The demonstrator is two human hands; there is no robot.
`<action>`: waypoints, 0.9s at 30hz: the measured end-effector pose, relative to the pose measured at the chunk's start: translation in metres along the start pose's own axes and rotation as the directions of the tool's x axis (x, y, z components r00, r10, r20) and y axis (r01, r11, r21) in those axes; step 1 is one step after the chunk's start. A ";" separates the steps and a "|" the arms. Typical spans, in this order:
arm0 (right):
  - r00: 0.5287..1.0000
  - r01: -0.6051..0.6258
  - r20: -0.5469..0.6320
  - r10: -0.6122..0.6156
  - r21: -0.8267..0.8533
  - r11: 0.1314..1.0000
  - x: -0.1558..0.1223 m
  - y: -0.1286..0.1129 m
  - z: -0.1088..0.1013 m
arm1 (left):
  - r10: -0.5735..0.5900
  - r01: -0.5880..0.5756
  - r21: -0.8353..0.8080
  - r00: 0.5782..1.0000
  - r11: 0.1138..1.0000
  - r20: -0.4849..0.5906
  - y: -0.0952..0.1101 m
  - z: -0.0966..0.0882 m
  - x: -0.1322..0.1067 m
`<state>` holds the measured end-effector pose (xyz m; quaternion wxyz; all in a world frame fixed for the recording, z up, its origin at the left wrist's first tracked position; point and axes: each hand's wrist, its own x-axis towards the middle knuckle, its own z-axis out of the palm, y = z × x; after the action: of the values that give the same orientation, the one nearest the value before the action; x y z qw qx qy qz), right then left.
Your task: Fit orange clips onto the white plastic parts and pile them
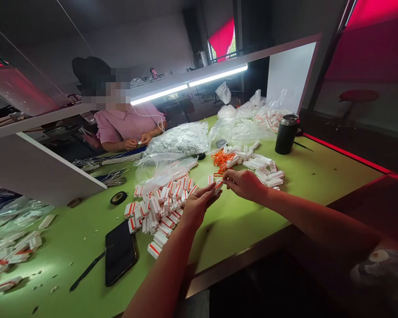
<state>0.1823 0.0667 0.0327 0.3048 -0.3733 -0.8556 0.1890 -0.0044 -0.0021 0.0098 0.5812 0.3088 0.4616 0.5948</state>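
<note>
My left hand (199, 204) is closed around a white plastic connector housing (217, 189), held between thumb and fingers above the green table. An orange strip (220, 183) runs along the housing. The fingertips of my right hand (247, 183) are pinched together at that strip's far end, touching it. Just behind the fingers lies a heap of loose orange clips (223, 160). White housings (260, 165) are piled beyond my right hand. Left of my left hand is a big pile of white housings with orange strips (162, 205).
A black phone (121, 252), a thin black tool (87, 271) and black tape (118, 198) lie left. A dark tumbler (287, 134) stands back right. Bags of white parts (179, 139) line the back. Across the table, a person in pink (129, 126) handles a small part under a lit tube.
</note>
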 end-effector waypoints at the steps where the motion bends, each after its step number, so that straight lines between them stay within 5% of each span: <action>1: 1.000 0.009 0.000 -0.009 0.012 1.000 0.000 0.001 0.000 | 0.008 -0.008 0.004 1.000 1.000 -0.010 -0.002 -0.001 0.001; 13: 0.998 0.037 0.048 -0.041 0.087 0.995 0.001 0.001 -0.001 | 0.062 -0.064 0.127 0.998 0.990 0.022 -0.004 0.006 -0.004; 19: 0.973 0.151 0.150 -0.176 0.165 0.975 0.006 0.006 -0.007 | 0.047 -0.052 0.106 0.997 0.993 0.054 -0.003 -0.001 0.000; 27: 0.950 -0.049 0.301 -0.085 0.411 0.910 0.008 0.013 -0.011 | -0.037 0.032 0.049 0.994 0.998 0.100 0.004 0.000 -0.002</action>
<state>0.1919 0.0827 0.0367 0.2395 -0.2576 -0.8368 0.4197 -0.0055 -0.0031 0.0135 0.6065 0.3440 0.4510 0.5572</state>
